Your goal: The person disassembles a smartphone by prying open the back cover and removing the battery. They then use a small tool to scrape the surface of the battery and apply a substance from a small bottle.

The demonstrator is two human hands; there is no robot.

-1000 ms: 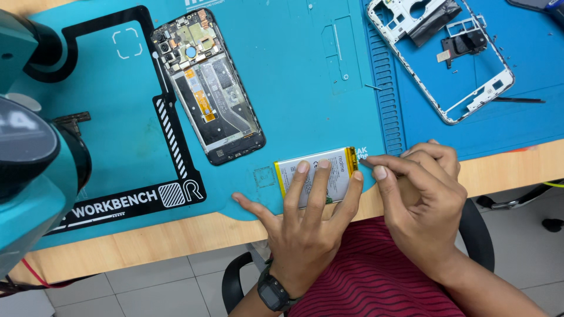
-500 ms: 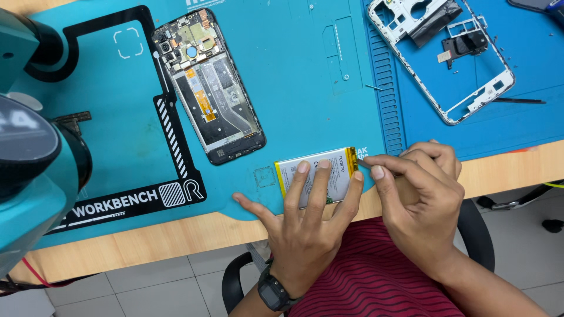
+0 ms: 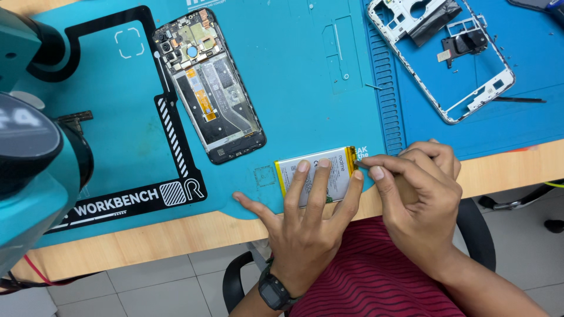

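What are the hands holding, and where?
The left hand presses the flat phone battery onto the mat with fingers on top. The right hand pinches at its yellow right end.

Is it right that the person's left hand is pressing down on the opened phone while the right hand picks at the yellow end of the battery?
Not quite. In the head view the left hand presses its fingers flat on the battery, not the opened phone, which lies untouched further up the blue mat. The right hand does pick at the battery's yellow end.
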